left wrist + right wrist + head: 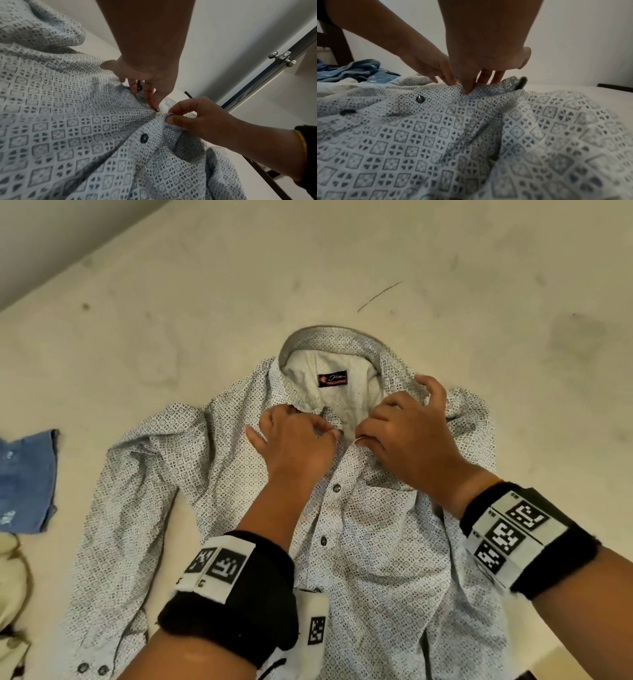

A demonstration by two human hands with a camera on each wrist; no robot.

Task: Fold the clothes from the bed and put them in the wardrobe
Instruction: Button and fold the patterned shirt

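White cotton with a grey diamond print makes up the shirt (239, 474), which lies face up on the cream bed sheet (342, 268), collar (329, 337) pointing away from the person and one sleeve spread toward the left edge. A black and red label (332, 379) shows inside the collar. The left hand (294, 440) pinches the left front edge just below the collar, thumb and forefinger closed on the cloth beside a small dark button (157, 109). The right hand (407, 433) pinches the opposite front edge between thumb and forefinger, with the other fingers (435, 392) curled above the collar; the two hands nearly touch. Whether the top button has passed through its hole cannot be told from these views. Lower buttons (336, 488) on the front appear fastened. A blue denim garment (27, 481) lies on the sheet well to the left of the shirt, with a pale garment (10, 594) below it. Both wrists carry black bands (239, 604) with printed markers.
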